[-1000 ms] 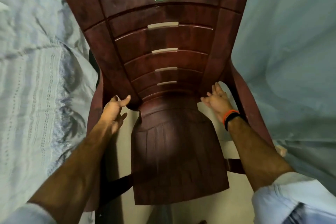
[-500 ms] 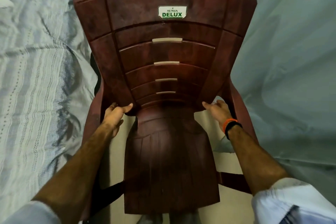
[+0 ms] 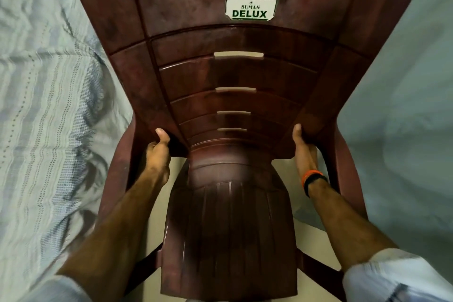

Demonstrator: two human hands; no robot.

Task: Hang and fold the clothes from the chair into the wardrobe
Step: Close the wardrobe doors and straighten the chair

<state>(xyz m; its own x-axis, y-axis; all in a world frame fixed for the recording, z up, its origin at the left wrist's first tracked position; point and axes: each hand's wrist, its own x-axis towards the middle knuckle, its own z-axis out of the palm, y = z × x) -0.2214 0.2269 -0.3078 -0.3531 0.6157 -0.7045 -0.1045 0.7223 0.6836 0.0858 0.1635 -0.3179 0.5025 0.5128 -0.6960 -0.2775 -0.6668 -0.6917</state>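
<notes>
Both hands now clamp the dark maroon moulded plastic chair (image 3: 232,105); a second ago they only reached for it; left hand (image 3: 158,152) and right hand (image 3: 302,147) each curl round the backrest's lower side edges; seat bare, no clothes in view, wardrobe unseen; probably moving the chair between the striped bedsheet (image 3: 44,117) and grey cloth (image 3: 404,105).

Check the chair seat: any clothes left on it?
Empty. The brown plastic chair shows bare seat and backrest; both hands grip the backrest's lower edges.
</notes>
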